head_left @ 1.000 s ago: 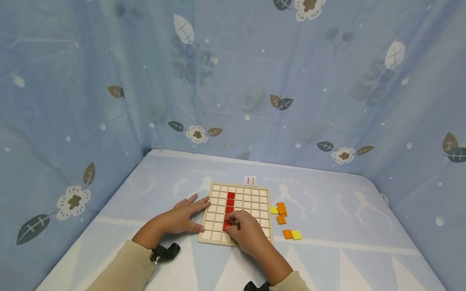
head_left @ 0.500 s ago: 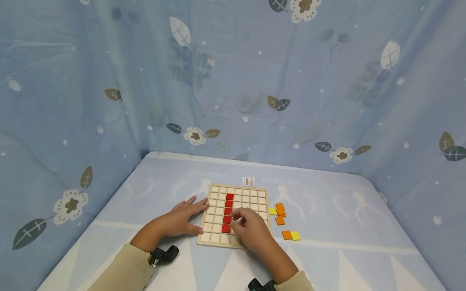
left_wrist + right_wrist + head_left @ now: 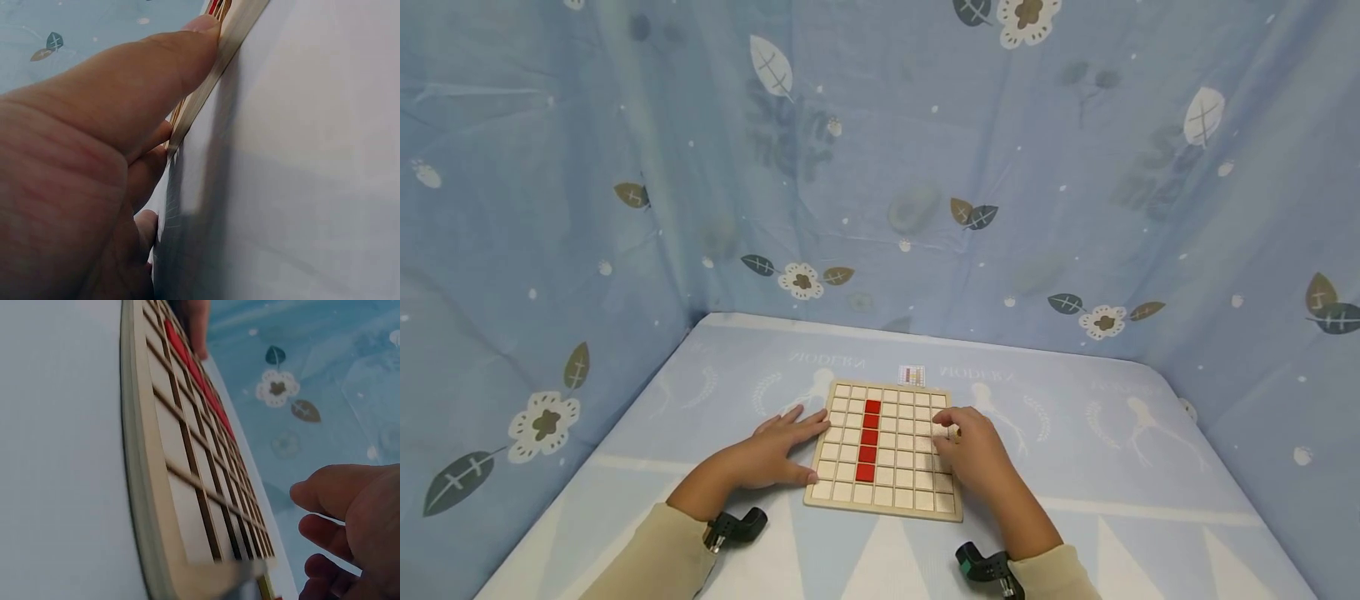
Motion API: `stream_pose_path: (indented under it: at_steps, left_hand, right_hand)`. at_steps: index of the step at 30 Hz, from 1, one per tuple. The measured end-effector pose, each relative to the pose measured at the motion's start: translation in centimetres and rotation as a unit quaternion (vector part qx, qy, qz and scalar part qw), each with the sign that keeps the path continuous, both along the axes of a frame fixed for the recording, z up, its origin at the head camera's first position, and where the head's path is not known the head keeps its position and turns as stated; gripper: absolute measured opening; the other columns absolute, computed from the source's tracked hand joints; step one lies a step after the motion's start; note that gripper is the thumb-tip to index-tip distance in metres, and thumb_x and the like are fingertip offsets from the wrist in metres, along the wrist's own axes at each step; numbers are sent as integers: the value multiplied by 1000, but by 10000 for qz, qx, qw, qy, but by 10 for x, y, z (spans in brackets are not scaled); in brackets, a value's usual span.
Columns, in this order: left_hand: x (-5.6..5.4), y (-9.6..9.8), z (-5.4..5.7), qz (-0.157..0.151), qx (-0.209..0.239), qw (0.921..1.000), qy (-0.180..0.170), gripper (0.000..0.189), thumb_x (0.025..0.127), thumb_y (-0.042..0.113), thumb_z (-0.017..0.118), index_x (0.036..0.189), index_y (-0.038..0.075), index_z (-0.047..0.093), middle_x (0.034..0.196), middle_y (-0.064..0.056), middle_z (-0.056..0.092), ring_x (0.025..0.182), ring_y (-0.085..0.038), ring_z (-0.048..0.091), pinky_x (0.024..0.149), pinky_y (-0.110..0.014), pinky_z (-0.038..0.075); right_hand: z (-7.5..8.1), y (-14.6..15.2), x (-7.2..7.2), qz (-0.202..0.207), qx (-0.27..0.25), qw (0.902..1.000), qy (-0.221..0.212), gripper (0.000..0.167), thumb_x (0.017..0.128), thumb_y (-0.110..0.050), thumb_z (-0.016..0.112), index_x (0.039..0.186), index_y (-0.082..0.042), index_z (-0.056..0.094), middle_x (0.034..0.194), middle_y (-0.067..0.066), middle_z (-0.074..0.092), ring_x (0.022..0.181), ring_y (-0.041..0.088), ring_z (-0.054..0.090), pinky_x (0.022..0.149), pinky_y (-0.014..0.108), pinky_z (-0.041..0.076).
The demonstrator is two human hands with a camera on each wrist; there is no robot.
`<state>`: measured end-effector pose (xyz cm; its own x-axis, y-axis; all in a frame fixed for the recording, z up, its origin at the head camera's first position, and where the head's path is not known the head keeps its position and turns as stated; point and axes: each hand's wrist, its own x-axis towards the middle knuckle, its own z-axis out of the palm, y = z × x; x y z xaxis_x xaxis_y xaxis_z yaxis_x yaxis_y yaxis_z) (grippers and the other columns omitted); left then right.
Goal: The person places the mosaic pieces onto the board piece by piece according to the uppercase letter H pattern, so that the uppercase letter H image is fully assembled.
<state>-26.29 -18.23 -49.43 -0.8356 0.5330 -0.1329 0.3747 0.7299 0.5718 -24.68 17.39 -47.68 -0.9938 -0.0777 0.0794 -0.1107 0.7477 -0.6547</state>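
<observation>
A square wooden grid board (image 3: 883, 509) lies on the table, with several red square tiles (image 3: 868, 454) in one column left of its middle. My left hand (image 3: 771, 454) rests on the board's left edge, fingers spread; in the left wrist view its thumb (image 3: 187, 56) touches the rim. My right hand (image 3: 979, 450) is over the board's right edge with loosely bent fingers. In the right wrist view nothing shows between those fingers (image 3: 322, 534). The orange and yellow tiles to the right are mostly hidden by this hand.
A small printed card (image 3: 912, 375) lies just beyond the board's far edge. Patterned cloth (image 3: 880, 167) hangs behind the table and at both sides. A black wrist device (image 3: 988, 565) sits at the right wrist, another (image 3: 737, 527) at the left.
My right hand has left the near end of the red column and moved right to the board's right edge, now covering the loose tiles. The left hand stays in place.
</observation>
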Motion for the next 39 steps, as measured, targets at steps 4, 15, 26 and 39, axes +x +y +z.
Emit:
stream_pose_path:
  at_steps: [4, 15, 26, 39]
  left_hand:
    - [0, 0, -1, 15, 21, 10000, -14, 92, 89, 49, 82, 165, 21, 38, 175, 3, 21, 163, -40, 3, 125, -70, 5]
    - [0, 1, 0, 87, -59, 9999, -9, 93, 88, 51, 82, 165, 23, 38, 175, 5, 22, 163, -40, 4, 124, -72, 6]
    - [1, 1, 1, 83, -3, 10000, -29, 92, 88, 49, 83, 164, 23, 38, 175, 4, 21, 163, -40, 3, 124, -72, 6]
    - [3, 1, 3, 58, -10, 9999, -89, 93, 88, 51, 82, 165, 23, 36, 176, 2, 21, 163, -40, 3, 123, -72, 7]
  right_hand:
    - [-4, 16, -5, -134, 377, 9992, 39, 29, 97, -18, 76, 126, -18, 72, 131, 4, 66, 124, 31, 53, 98, 49, 50]
    - [-18, 37, -12, -333, 836, 9956, -246, 41, 89, -10, 76, 130, -13, 72, 140, 9, 62, 117, 31, 48, 93, 43, 47]
    - [-22, 38, -13, -356, 877, 9954, -136, 30, 92, -15, 79, 122, -14, 75, 133, 8, 63, 112, 28, 50, 91, 42, 48]
    - [-25, 40, -14, -407, 744, 9963, -132, 23, 93, -17, 80, 115, -11, 76, 122, 10, 63, 109, 29, 53, 92, 44, 49]
